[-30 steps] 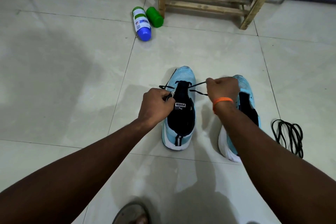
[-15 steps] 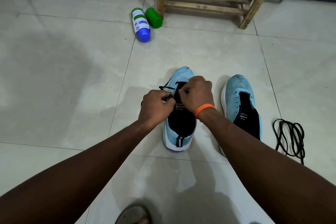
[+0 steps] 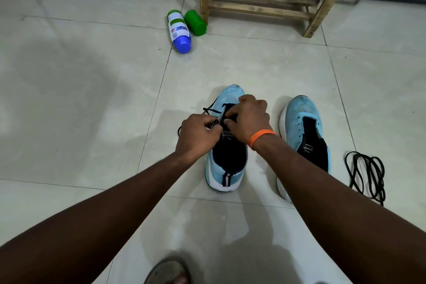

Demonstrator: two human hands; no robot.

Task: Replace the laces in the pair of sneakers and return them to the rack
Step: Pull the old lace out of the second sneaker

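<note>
Left sneaker (image 3: 227,163), pale blue knit, black tongue, white sole, stands on floor tile (image 3: 92,99), toe far. Left hand (image 3: 198,135) and right hand (image 3: 250,120) both pinch its black lace (image 3: 211,110) at the eyelets. Right sneaker (image 3: 304,127) unlaced beside it; spare lace coil (image 3: 366,175) right.

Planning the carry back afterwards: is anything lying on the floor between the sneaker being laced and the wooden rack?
Nothing visible does. The tiles from the left sneaker straight to the wooden rack are bare. The blue-capped bottle and green bottle lie left of the rack's leg, off that line.
</note>
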